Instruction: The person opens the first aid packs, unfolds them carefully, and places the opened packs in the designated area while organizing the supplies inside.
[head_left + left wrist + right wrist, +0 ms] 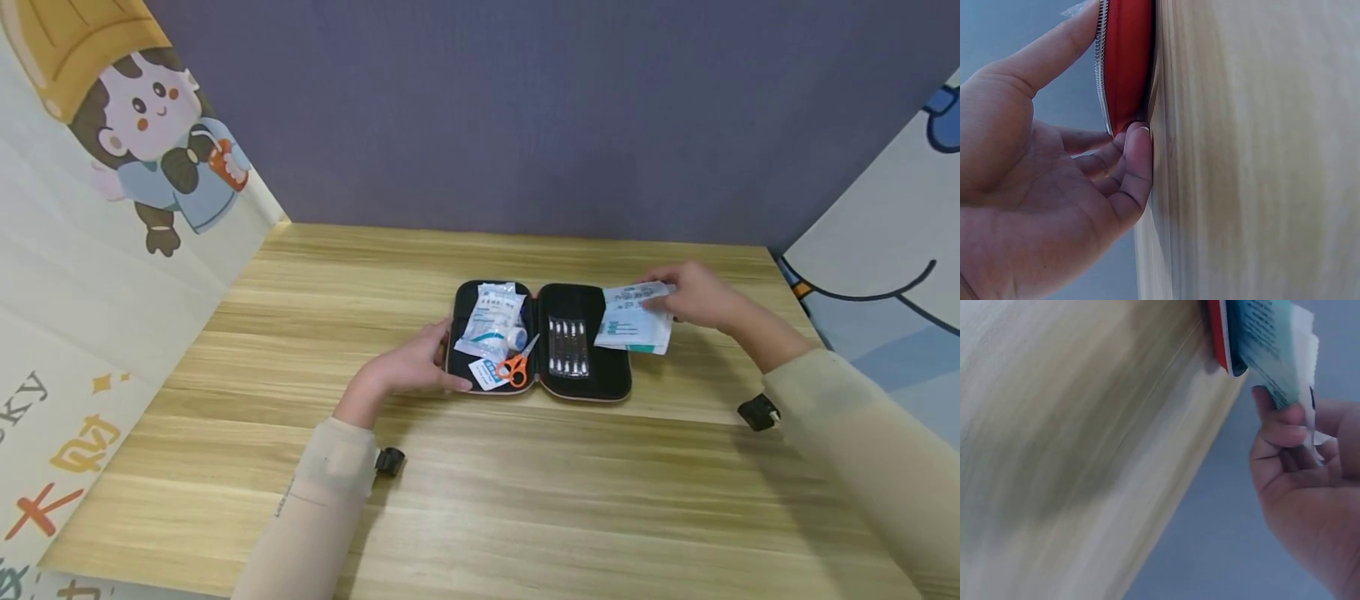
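Note:
A red zip case (1127, 59) with a black lining lies open like a book on the table. My left hand (411, 364) grips the left half's edge, thumb on the zip rim and curled fingers at its red side. That half contains a white packet (491, 321), a small white roll (517, 337), orange-handled scissors (513, 369) and a small white-and-blue packet (486, 375). Cotton swabs (568, 348) in clear wrap lie in the right half. Between thumb and fingers, my right hand (697, 296) pinches flat white-and-green printed packets (636, 318), which overlap the right half's outer edge.
The wooden table (562, 492) runs back to a grey-blue panel (480, 117). Printed cartoon sheets (67, 275) flank it on both sides. A black clip-like piece (389, 462) shows beside the left sleeve, and a similar black piece (759, 412) by the right sleeve.

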Motion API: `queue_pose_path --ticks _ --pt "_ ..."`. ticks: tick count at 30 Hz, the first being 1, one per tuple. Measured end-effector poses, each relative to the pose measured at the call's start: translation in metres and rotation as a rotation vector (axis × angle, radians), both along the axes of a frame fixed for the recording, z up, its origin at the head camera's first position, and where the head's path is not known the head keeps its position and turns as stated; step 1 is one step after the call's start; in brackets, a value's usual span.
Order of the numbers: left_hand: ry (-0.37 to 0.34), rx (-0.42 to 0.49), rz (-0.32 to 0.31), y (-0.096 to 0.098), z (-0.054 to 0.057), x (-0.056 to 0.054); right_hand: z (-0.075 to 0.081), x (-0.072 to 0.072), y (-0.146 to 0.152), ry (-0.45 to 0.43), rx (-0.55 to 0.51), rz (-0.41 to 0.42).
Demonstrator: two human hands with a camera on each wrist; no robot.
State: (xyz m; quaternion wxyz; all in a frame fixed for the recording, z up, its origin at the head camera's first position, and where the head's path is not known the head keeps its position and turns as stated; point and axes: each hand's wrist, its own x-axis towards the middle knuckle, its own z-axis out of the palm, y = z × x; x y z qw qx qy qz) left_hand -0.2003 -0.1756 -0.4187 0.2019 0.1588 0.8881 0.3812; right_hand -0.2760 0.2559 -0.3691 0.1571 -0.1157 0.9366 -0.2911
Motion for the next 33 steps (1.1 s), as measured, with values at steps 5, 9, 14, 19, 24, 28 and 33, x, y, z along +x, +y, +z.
queue_pose_path --ticks 5,9,14,19,24,28,33 --pt "-0.004 0.0 0.002 0.0 0.001 0.001 -0.014 -0.008 0.003 -0.106 -0.052 -0.028" --pt "-0.019 0.008 0.004 0.0 0.0 0.002 -0.029 -0.014 -0.003 -0.101 0.0 -0.043" --pt "-0.017 0.003 0.005 0.001 0.0 0.003 -0.037 -0.012 -0.019 -0.043 0.065 -0.074" --pt "0.005 -0.05 0.009 0.002 0.001 0.004 -0.037 -0.011 -0.023 -0.019 0.06 -0.088" --pt "0.016 -0.051 0.001 0.002 -0.002 0.002 -0.033 -0.011 -0.018 -0.129 -0.017 -0.097" --pt "0.015 -0.058 0.002 0.001 -0.001 0.001 -0.03 -0.012 -0.017 -0.219 -0.063 -0.08" --pt "0.008 -0.086 0.003 0.0 -0.001 0.002 -0.036 -0.014 -0.022 -0.173 -0.008 -0.053"
